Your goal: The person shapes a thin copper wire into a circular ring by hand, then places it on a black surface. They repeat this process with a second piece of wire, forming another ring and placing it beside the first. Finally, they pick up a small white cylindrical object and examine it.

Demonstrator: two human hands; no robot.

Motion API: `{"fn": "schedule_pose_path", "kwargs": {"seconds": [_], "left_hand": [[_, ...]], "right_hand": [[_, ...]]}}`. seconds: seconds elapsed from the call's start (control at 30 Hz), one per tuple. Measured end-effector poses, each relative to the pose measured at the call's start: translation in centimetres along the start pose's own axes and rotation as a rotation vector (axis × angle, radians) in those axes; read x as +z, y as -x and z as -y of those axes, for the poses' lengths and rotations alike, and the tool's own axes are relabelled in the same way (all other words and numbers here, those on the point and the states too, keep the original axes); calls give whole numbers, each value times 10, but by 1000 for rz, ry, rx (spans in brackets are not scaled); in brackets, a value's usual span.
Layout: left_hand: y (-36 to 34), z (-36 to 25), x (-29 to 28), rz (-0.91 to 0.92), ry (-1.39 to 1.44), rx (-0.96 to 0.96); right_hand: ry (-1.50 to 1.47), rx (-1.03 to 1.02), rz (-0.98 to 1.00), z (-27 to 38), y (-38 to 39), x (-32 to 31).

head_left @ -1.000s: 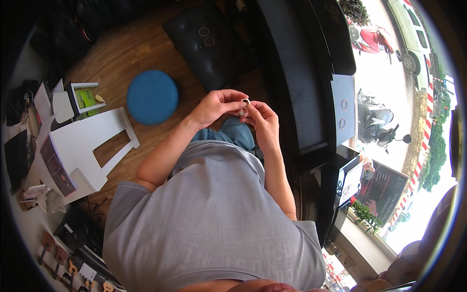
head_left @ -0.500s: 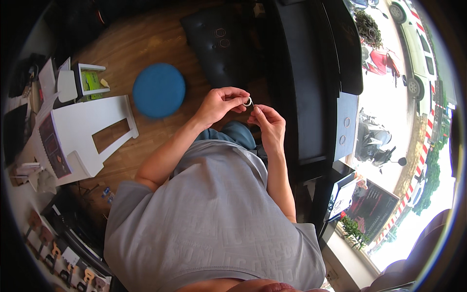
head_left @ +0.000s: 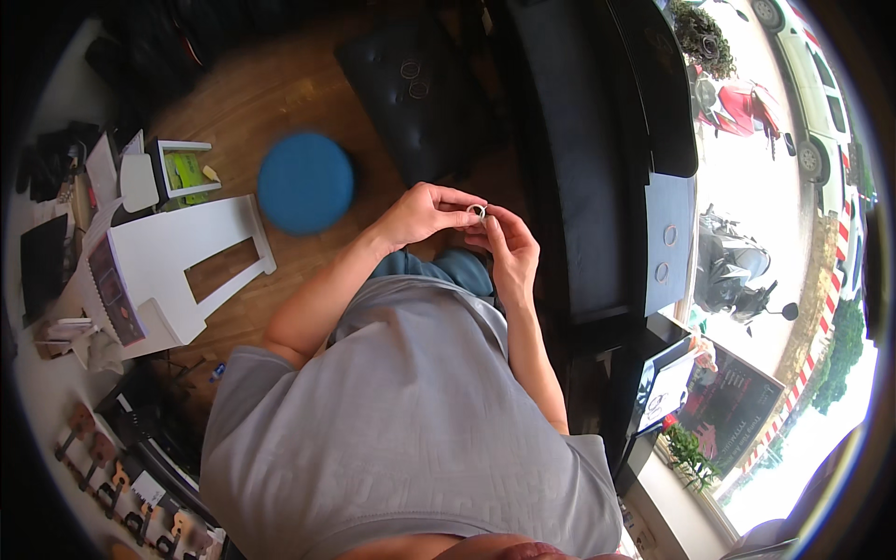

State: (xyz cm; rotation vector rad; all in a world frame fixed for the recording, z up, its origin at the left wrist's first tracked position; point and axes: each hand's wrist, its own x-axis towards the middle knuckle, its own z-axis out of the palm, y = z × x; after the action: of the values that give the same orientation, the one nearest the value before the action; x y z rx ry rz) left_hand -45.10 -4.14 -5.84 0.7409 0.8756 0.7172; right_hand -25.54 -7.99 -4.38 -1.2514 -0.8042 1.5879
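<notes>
Both hands meet in front of my body, above my knees. A small whitish ring-shaped loop (head_left: 477,211) is between their fingertips; its exact kind is too small to make out. My left hand (head_left: 416,215) pinches it from the left, thumb against fingers. From the right, the thumb and fingers of my right hand (head_left: 512,250) close on the same loop. Part of the loop is hidden behind the fingertips.
A black tufted bench (head_left: 411,121) bearing two thin loops lies ahead. Close on the right runs a long black piano-like cabinet (head_left: 588,168); two more loops lie on its grey-blue panel (head_left: 665,210). A blue round stool (head_left: 305,183) and a white table (head_left: 182,241) stand left.
My right hand has come up and left against my left hand, closing the small gap between the fingertips. My left hand has shifted slightly downward in view. The surroundings shift slightly with the camera.
</notes>
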Motion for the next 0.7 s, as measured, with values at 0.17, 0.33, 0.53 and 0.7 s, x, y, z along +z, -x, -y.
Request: {"fn": "schedule_pose_path", "kwargs": {"seconds": [0.17,0.33,0.53,0.7], "left_hand": [[-34,-10,54,-59,-478,90],[-73,-4,104,-143,-658,106],[-105,4,145,-184,-998,293],[-116,3,161,-213,-1052,329]], "right_hand": [[109,39,-71,16,-18,-55],[24,69,-125,26,-32,-103],[8,152,-127,26,-45,-151],[-59,124,-121,30,-52,-174]]}}
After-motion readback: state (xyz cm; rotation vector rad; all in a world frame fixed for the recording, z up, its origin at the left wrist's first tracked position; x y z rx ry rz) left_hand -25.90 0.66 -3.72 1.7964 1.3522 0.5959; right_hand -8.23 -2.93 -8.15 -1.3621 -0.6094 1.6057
